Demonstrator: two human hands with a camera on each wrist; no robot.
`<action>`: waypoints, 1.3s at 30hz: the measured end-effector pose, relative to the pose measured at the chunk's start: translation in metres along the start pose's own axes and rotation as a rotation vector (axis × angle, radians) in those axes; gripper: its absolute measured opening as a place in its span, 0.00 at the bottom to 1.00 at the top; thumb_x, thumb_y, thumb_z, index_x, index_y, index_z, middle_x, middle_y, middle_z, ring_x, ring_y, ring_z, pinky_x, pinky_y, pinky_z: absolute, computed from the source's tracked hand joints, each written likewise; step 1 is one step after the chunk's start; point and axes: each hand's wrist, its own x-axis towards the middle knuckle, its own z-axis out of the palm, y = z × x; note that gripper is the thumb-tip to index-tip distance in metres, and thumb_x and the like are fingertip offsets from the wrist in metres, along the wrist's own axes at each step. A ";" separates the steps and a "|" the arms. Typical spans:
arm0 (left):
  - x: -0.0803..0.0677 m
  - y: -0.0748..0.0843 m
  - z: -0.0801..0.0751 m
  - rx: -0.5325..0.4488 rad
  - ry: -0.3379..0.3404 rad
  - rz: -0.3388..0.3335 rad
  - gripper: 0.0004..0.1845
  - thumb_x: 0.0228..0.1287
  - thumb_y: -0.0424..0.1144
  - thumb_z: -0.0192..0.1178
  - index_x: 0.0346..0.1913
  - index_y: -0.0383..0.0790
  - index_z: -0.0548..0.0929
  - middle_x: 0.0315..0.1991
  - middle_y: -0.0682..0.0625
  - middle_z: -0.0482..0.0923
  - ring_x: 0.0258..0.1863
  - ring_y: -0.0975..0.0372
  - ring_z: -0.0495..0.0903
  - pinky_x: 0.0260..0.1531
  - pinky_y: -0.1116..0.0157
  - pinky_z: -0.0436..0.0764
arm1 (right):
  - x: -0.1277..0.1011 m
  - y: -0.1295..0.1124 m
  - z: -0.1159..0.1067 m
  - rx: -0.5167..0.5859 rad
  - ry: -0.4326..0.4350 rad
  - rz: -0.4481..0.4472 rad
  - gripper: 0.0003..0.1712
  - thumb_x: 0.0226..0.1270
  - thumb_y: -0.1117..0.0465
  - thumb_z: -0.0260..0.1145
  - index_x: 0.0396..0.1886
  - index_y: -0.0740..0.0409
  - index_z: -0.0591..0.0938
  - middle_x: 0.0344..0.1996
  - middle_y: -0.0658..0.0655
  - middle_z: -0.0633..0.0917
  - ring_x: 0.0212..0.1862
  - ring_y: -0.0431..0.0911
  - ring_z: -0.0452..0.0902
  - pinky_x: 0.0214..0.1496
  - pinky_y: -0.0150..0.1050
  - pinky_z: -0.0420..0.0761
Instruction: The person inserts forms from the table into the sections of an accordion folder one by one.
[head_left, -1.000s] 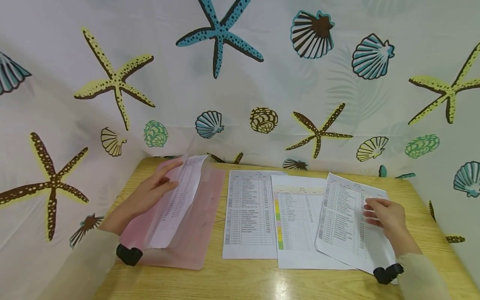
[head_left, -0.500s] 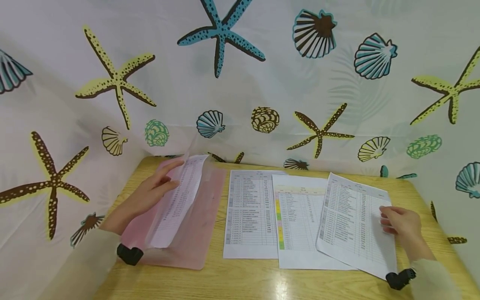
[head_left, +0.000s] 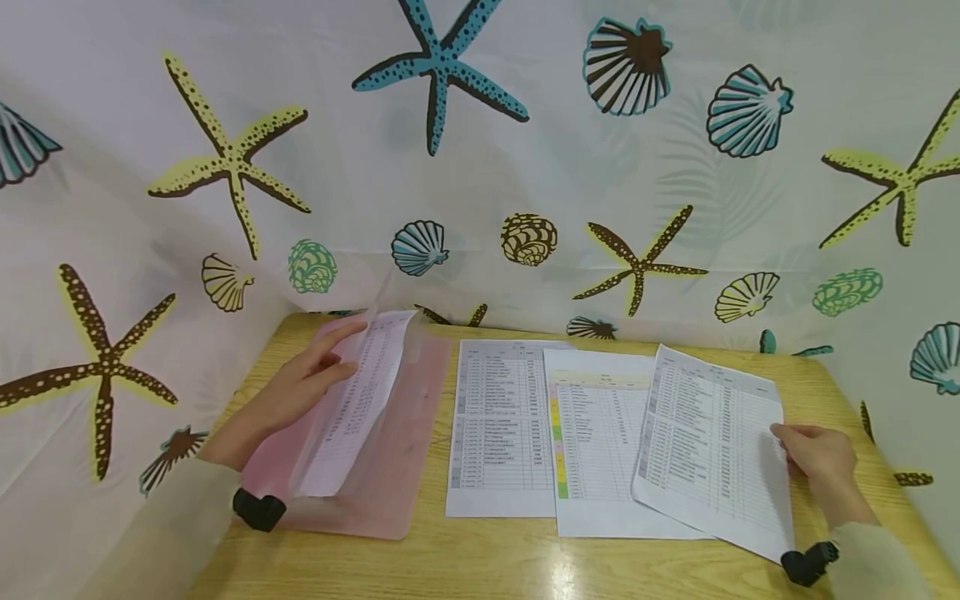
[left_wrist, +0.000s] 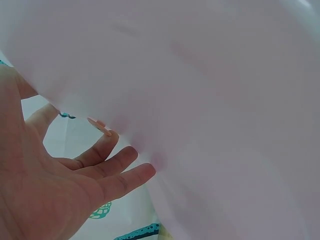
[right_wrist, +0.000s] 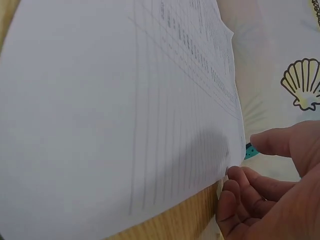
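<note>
My left hand (head_left: pixel 300 387), at left centre of the head view, lies with straight fingers against a printed page (head_left: pixel 352 400) standing up out of the open pink folder (head_left: pixel 390 467); in the left wrist view the fingertips (left_wrist: pixel 145 172) press the translucent cover, curled round nothing. My right hand (head_left: pixel 821 458), at lower right, has its fingers bent at the right edge of the tilted sheet (head_left: pixel 712 450); in the right wrist view the fingertips (right_wrist: pixel 232 187) meet that edge with the thumb apart above it, and I cannot tell whether they pinch the sheet or only touch it. This sheet lies on the desk (head_left: pixel 525 558) at right, overlapping a coloured sheet (head_left: pixel 600 433), which in turn overlaps a plain sheet (head_left: pixel 498 425) at centre. Long axis of the tilted sheet: from the bottom of the frame to the top, its head leaning slightly left toward the wall curtain (head_left: pixel 480 167) and its printed rows running across. The page in the folder has the same long axis, raised at its far end. Risk, as I judge it: a contact on one edge only may let the sheet pivot or buckle, dragging the coloured sheet beneath it; the upright page, held merely by flat fingers, may fall shut.
</note>
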 end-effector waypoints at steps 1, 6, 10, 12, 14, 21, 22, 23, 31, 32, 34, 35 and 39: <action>0.000 0.000 0.000 0.004 0.001 -0.004 0.33 0.83 0.40 0.53 0.85 0.52 0.56 0.76 0.41 0.58 0.57 0.47 0.72 0.53 0.55 0.75 | 0.000 0.001 0.001 -0.017 0.002 -0.001 0.37 0.76 0.49 0.63 0.69 0.77 0.72 0.50 0.70 0.82 0.43 0.51 0.77 0.32 0.31 0.78; 0.000 0.000 -0.001 0.004 0.001 -0.006 0.33 0.83 0.41 0.53 0.85 0.53 0.56 0.77 0.41 0.58 0.58 0.46 0.72 0.55 0.53 0.75 | 0.000 0.003 0.003 -0.081 0.014 -0.010 0.38 0.75 0.49 0.63 0.68 0.79 0.73 0.61 0.78 0.76 0.53 0.62 0.73 0.39 0.38 0.75; 0.000 0.000 -0.001 0.000 0.001 -0.010 0.34 0.83 0.41 0.53 0.85 0.53 0.56 0.77 0.41 0.58 0.58 0.45 0.72 0.55 0.53 0.75 | -0.001 0.003 0.004 -0.131 0.029 -0.029 0.38 0.74 0.48 0.64 0.65 0.79 0.75 0.61 0.79 0.77 0.55 0.64 0.74 0.40 0.40 0.74; 0.000 0.000 -0.001 0.000 0.001 -0.008 0.34 0.83 0.41 0.53 0.85 0.53 0.56 0.76 0.41 0.58 0.58 0.46 0.72 0.54 0.53 0.75 | -0.001 0.004 0.004 -0.158 0.036 -0.043 0.38 0.73 0.48 0.65 0.63 0.80 0.76 0.57 0.78 0.79 0.52 0.64 0.75 0.38 0.40 0.74; 0.000 0.000 -0.001 0.000 0.002 -0.002 0.34 0.83 0.40 0.53 0.85 0.52 0.56 0.75 0.41 0.59 0.57 0.47 0.72 0.53 0.54 0.75 | -0.001 0.004 0.003 -0.177 0.039 -0.050 0.37 0.72 0.48 0.67 0.60 0.80 0.77 0.53 0.77 0.82 0.50 0.63 0.75 0.37 0.40 0.73; 0.001 0.000 -0.001 0.006 0.010 0.021 0.33 0.83 0.40 0.53 0.85 0.53 0.56 0.74 0.42 0.60 0.55 0.49 0.72 0.51 0.56 0.75 | -0.001 0.005 0.004 -0.214 0.034 -0.040 0.35 0.68 0.51 0.71 0.56 0.81 0.78 0.43 0.74 0.83 0.44 0.60 0.75 0.37 0.41 0.73; 0.001 0.000 -0.001 0.008 0.010 0.021 0.33 0.83 0.40 0.53 0.84 0.53 0.57 0.74 0.42 0.60 0.55 0.49 0.72 0.51 0.56 0.75 | -0.002 0.006 0.004 -0.215 0.032 -0.036 0.35 0.67 0.52 0.71 0.56 0.81 0.78 0.43 0.74 0.83 0.44 0.60 0.75 0.37 0.42 0.73; 0.001 0.000 -0.001 0.007 0.010 0.020 0.33 0.83 0.40 0.53 0.84 0.52 0.57 0.74 0.42 0.60 0.55 0.49 0.72 0.51 0.56 0.75 | -0.002 0.005 0.005 -0.215 0.033 -0.033 0.34 0.67 0.52 0.71 0.56 0.82 0.78 0.44 0.75 0.83 0.45 0.61 0.75 0.38 0.43 0.74; 0.000 0.000 -0.001 0.002 0.006 0.003 0.33 0.83 0.41 0.53 0.85 0.54 0.56 0.74 0.41 0.60 0.55 0.48 0.72 0.53 0.54 0.74 | -0.003 0.005 0.008 -0.213 0.042 -0.047 0.32 0.68 0.54 0.71 0.55 0.82 0.79 0.46 0.76 0.83 0.45 0.62 0.75 0.39 0.44 0.75; 0.000 -0.001 -0.001 0.001 0.004 -0.001 0.33 0.83 0.41 0.53 0.85 0.54 0.56 0.74 0.41 0.60 0.55 0.48 0.72 0.53 0.54 0.74 | -0.003 0.005 0.008 -0.211 0.043 -0.051 0.32 0.68 0.55 0.71 0.55 0.83 0.78 0.46 0.76 0.83 0.45 0.62 0.75 0.38 0.44 0.75; -0.001 -0.001 -0.001 0.001 0.003 -0.009 0.33 0.83 0.42 0.52 0.85 0.56 0.56 0.74 0.42 0.60 0.55 0.48 0.72 0.53 0.54 0.74 | -0.003 0.004 0.009 -0.209 0.043 -0.060 0.32 0.68 0.55 0.71 0.54 0.83 0.78 0.46 0.77 0.82 0.45 0.62 0.76 0.39 0.45 0.75; -0.001 -0.001 -0.001 0.002 0.002 -0.010 0.33 0.83 0.43 0.52 0.85 0.56 0.57 0.74 0.42 0.60 0.55 0.49 0.71 0.53 0.55 0.75 | -0.003 0.004 0.010 -0.208 0.042 -0.064 0.31 0.68 0.56 0.70 0.54 0.83 0.78 0.46 0.77 0.82 0.45 0.63 0.76 0.39 0.45 0.76; -0.001 -0.002 0.000 -0.005 0.004 0.007 0.33 0.83 0.41 0.53 0.84 0.55 0.57 0.75 0.42 0.58 0.55 0.49 0.71 0.52 0.56 0.75 | -0.004 0.003 0.012 -0.211 0.040 -0.074 0.29 0.69 0.57 0.69 0.53 0.82 0.79 0.46 0.77 0.83 0.46 0.64 0.76 0.40 0.46 0.77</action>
